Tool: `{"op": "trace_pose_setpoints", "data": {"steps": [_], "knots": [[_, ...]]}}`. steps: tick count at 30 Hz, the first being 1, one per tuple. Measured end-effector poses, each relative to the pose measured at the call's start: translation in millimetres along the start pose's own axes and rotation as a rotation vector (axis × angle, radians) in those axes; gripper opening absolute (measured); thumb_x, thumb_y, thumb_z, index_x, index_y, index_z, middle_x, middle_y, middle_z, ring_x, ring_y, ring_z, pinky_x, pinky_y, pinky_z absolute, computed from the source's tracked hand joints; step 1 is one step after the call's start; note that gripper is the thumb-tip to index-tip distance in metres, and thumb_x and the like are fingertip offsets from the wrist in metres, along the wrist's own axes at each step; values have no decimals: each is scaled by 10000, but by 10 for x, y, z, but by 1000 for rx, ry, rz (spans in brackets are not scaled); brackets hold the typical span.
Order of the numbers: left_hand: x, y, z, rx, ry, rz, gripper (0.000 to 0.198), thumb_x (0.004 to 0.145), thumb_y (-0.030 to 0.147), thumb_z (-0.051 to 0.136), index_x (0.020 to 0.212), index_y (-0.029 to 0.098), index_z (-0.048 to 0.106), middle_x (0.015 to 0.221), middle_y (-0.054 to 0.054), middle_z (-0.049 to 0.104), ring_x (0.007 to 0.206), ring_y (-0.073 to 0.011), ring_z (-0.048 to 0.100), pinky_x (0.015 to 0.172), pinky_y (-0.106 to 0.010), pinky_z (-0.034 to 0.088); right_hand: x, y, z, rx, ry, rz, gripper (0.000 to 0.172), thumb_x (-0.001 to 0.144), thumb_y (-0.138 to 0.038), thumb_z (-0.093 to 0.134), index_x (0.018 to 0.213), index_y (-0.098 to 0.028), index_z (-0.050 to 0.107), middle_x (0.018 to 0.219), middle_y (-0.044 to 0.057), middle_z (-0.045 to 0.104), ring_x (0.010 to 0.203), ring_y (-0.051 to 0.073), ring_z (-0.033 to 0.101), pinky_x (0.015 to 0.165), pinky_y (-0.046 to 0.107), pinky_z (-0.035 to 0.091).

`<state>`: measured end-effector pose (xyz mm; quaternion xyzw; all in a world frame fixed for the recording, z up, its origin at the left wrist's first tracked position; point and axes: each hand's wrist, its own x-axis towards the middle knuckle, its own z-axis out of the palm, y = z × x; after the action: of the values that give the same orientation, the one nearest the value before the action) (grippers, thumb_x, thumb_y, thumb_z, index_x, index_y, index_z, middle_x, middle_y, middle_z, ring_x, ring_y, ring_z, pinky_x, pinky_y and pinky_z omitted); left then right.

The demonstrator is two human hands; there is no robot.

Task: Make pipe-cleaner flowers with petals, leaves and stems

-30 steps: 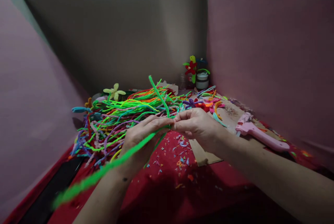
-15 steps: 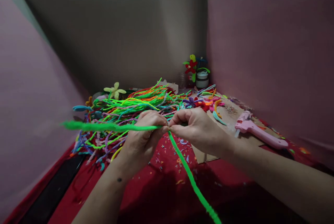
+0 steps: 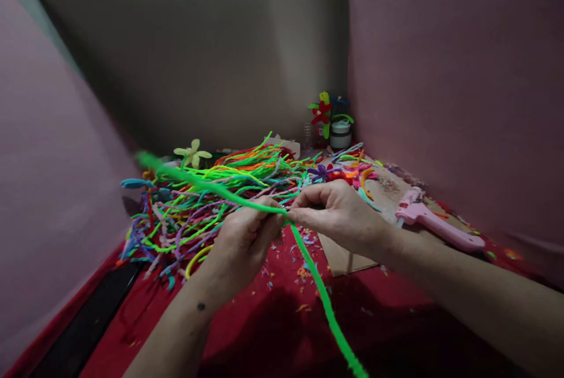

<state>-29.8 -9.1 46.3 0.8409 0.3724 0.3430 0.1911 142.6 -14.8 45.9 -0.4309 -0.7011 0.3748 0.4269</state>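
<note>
A bright green pipe cleaner [image 3: 324, 298] is pinched between my two hands at the centre. One length sweeps up and left over my left hand [image 3: 251, 237], its far end blurred; another length hangs down toward the bottom edge. My left hand is closed, its fingertips gripping the pipe cleaner. Right beside it, my right hand [image 3: 335, 213] pinches the same spot with thumb and forefinger. My fingertips partly hide the point where the lengths meet. Just behind my hands lies a heap of many-coloured pipe cleaners [image 3: 229, 175].
A pink glue gun [image 3: 434, 225] rests at the right on cardboard [image 3: 343, 257]. Fuzz scraps litter the red cloth [image 3: 247, 331]. Behind are a yellow flower [image 3: 192, 154], a red flower [image 3: 321, 112] and a white jar [image 3: 341, 134]. A black flat object [image 3: 88, 319] lies at left.
The left-hand length of green pipe cleaner has swung upward from nearly level to a slant. Both hands stay together at the pinch, with my left hand slightly lower and turned.
</note>
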Motion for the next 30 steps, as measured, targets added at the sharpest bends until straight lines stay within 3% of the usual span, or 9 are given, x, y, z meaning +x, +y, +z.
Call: {"op": "trace_pose_setpoints", "data": {"steps": [7,16,20,23,26,28,30], "knots": [[-26,5,-23,-160,-89,-87,93,866,237,466,915,185,525,692,23,536,582,-86,500,523,-199,412,45,60,0,37,18,-22,172,722,-269,584,633,-124,607,538,-39,449,519,69,371,481,208,289],[-45,5,5,-43,88,20,147,834,206,524,710,164,590,584,30,499,529,-66,459,513,-193,378,42,-10,-20,33,-72,96,74,658,-170,591,683,-129,648,541,-30,511,491,68,402,469,204,311],[-43,51,14,-273,66,-239,180,809,257,548,665,156,585,528,24,528,431,-74,471,404,-192,381,2,-1,32,-180,37,-81,84,657,-103,554,652,-129,634,489,-42,476,458,61,383,460,198,310],[-14,64,4,-575,15,-479,176,778,281,575,664,148,592,479,27,531,348,-81,451,311,-190,362,-26,76,95,-428,164,-403,117,708,-107,523,658,-108,629,568,10,555,531,95,465,529,234,351],[19,65,-11,-763,-62,-593,223,765,272,571,592,131,586,413,20,515,280,-74,412,260,-177,320,-48,136,128,-573,225,-624,198,775,-117,469,655,-87,624,640,61,594,610,131,510,585,267,372],[34,63,-14,-819,-106,-610,256,766,268,560,556,124,583,362,18,490,247,-74,392,247,-174,307,-58,123,117,-518,212,-582,170,764,-117,491,670,-87,630,628,46,589,587,115,498,569,250,367],[39,64,-10,-847,-83,-604,232,756,253,574,566,123,593,374,16,505,252,-74,405,255,-172,318,-59,72,87,-381,153,-419,113,722,-97,530,689,-100,639,569,-2,550,526,81,450,519,213,342]]}}
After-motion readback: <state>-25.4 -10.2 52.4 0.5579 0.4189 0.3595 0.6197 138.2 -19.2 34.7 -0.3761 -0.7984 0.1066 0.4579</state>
